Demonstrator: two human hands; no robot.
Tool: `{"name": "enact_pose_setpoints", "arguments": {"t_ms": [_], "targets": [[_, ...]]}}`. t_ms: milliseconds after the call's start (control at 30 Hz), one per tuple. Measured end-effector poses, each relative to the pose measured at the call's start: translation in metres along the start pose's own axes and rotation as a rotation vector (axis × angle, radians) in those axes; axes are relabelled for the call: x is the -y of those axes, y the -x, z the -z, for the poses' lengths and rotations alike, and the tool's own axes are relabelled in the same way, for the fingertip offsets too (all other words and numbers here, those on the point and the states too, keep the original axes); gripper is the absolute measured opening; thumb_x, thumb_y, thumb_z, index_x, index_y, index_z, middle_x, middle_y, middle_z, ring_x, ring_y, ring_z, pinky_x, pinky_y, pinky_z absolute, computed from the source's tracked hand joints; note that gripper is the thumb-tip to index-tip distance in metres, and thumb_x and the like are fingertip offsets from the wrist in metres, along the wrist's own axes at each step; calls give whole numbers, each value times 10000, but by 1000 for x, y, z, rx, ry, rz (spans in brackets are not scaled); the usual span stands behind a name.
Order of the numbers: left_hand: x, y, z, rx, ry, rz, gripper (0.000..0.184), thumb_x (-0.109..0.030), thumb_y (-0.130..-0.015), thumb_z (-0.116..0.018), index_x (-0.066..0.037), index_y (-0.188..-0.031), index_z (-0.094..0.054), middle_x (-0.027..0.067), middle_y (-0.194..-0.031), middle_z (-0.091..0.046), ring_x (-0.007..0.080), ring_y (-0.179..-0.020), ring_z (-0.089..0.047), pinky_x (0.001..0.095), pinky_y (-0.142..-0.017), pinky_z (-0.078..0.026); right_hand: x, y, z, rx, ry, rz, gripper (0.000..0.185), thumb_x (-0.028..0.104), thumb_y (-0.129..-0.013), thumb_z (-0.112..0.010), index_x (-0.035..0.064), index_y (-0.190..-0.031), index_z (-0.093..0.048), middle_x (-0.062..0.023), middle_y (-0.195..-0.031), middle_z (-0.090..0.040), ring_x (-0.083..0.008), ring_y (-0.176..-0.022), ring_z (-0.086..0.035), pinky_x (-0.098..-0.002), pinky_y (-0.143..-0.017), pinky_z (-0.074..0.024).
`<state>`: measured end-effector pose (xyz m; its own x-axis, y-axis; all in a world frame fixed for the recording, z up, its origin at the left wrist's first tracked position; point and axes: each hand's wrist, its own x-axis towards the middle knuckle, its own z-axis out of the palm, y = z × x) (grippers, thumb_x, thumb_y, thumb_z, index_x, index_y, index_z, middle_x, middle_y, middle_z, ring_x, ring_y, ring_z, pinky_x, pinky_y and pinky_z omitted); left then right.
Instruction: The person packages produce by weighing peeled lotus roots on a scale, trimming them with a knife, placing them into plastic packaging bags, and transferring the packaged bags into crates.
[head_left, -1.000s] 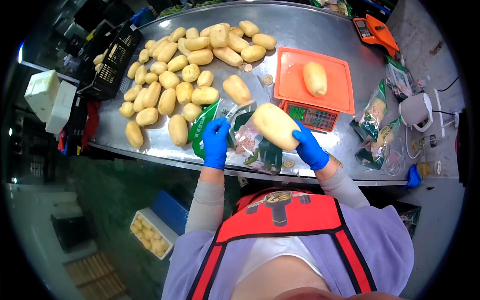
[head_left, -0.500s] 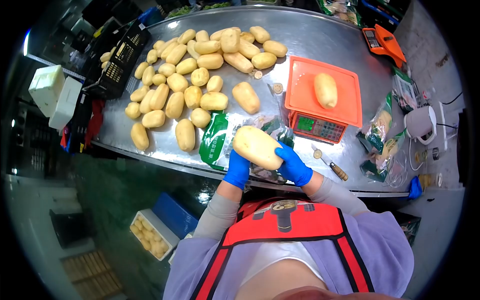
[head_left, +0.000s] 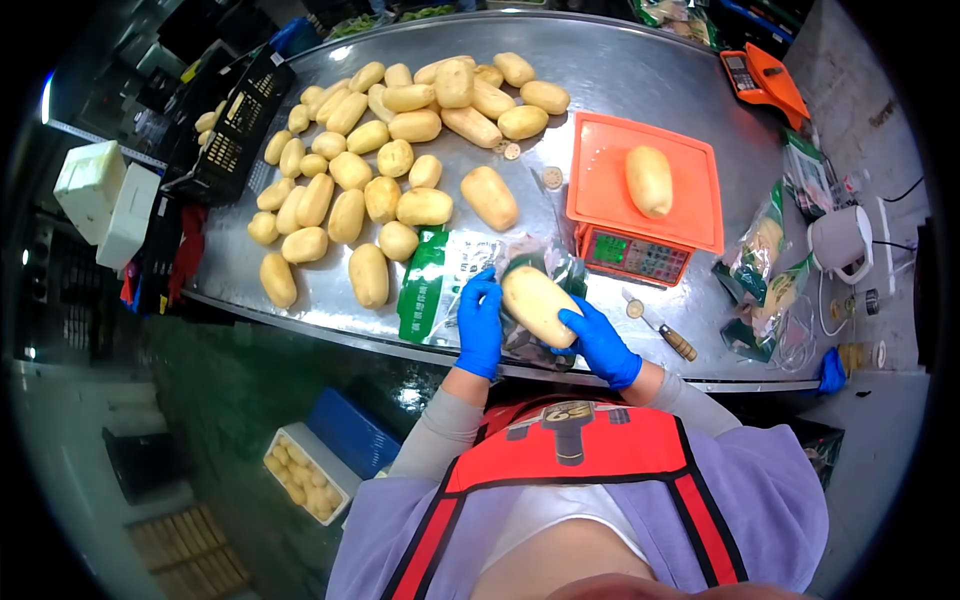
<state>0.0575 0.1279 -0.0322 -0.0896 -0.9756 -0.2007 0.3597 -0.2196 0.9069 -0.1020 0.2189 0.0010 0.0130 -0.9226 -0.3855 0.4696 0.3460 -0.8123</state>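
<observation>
- On the far left, the black crate (head_left: pixel 232 130) stands beside the steel table (head_left: pixel 630 65), as it does 0.5 s ago.
- The heap of lotus roots (head_left: pixel 347 170) on the table keeps the same arrangement as in both earlier views.
- The green-ended bag (head_left: pixel 424 290) lies flat near the table's front edge, just left of the hands, matching the view 0.5 s ago; 1.0 s ago its green end is beside the left hand.
- The left hand (head_left: pixel 479 325) changes most: 0.5 s ago it supports the left end of the held root, while now it is raised just beside that end, fingers bent. Whether it pinches any bag film, I cannot tell.
- The held lotus root (head_left: pixel 536 302) is above the crumpled clear bags (head_left: pixel 545 258), a little further right than 0.5 s ago and tilted more steeply.
- The right hand (head_left: pixel 606 348) still grasps the root's lower right end, thumb on top, other fingers partly hidden.
- The orange scale (head_left: pixel 592 190) is unchanged, with 1 lotus root (head_left: pixel 650 182) on its pan.
- The knife (head_left: pixel 677 343) stays right of the right hand, near 2 filled bags (head_left: pixel 765 250).
</observation>
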Motion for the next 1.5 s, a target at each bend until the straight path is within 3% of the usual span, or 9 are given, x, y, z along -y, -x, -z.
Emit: {"name": "enact_pose_setpoints", "arguments": {"t_ms": [267,400,600,700,867,1033,1133,1333,1500], "targets": [[-9,15,-14,521,-976,-640,82,-97,-707,-638,-58,-765,-596,174,-1265,-463,366,-1163,-394,434,-995,-280,-13,-17,19,-110,690,292,634,333,-825,-600,54,-1335,-348,-161,-1117,-573,-247,-1001,-573,-325,-831,-458],[-21,17,-26,442,-898,-656,69,-100,-723,-624,-60,-773,-596,128,-1273,-475,344,-1199,-375,460,-1021,-231,-8,-17,4,-97,-180,-38,520,294,-861,-562,3,-1263,-404,-64,-1098,-552,-207,-948,-566,-291,-801,-470],[-29,26,-31,561,-956,-736,73,-134,-757,-602,-84,-804,-579,87,-1268,-487,318,-1232,-362,507,-1050,-129,-7,-28,14,79,1000,532,423,241,-847,-532,45,-1214,-456,-99,-1052,-566,-139,-908,-572,-282,-757,-467],[-24,27,-34,521,-961,-738,93,-118,-762,-614,-72,-783,-536,96,-1217,-521,333,-1210,-396,528,-1039,-144,-21,-33,-5,132,-433,-143,414,227,-859,-485,52,-1232,-446,-83,-1049,-567,-136,-852,-569,-257,-688,-467],[-38,25,-27,541,-1000,-726,69,-144,-759,-593,-87,-792,-574,95,-1226,-516,325,-1205,-396,509,-1045,-150,-21,-38,-8,113,440,303,355,243,-856,-523,45,-1150,-507,-120,-1014,-583,-191,-874,-586,-302,-723,-476],[-34,13,-21,441,-939,-697,53,-132,-762,-588,-90,-782,-561,129,-1205,-522,336,-1188,-408,523,-1039,-141,-4,-44,-1,106,694,-17,337,260,-878,-513,32,-1125,-505,-122,-1040,-590,-215,-875,-602,-331,-720,-498],[-26,22,-19,470,-975,-717,56,-135,-769,-586,-88,-788,-561,123,-1205,-520,338,-1194,-402,527,-1036,-153,-7,-48,-24,73,-776,-243,260,199,-907,-457,27,-1092,-515,-104,-1018,-589,-190,-862,-598,-323,-733,-510],[-32,28,-23,637,-911,-663,73,-112,-789,-584,-73,-840,-550,97,-1172,-530,337,-1208,-388,497,-1046,-157,-24,-68,-1,227,531,452,227,158,-881,-451,56,-1067,-532,-85,-1015,-587,-202,-911,-585,-312,-771,-486],[-34,11,-31,541,-784,-637,104,-138,-786,-591,-56,-833,-547,118,-1135,-542,347,-1159,-417,481,-1016,-235,-29,-75,-11,180,-238,20,243,187,-894,-445,50,-1080,-522,-83,-990,-590,-192,-881,-585,-298,-759,-486]]}}
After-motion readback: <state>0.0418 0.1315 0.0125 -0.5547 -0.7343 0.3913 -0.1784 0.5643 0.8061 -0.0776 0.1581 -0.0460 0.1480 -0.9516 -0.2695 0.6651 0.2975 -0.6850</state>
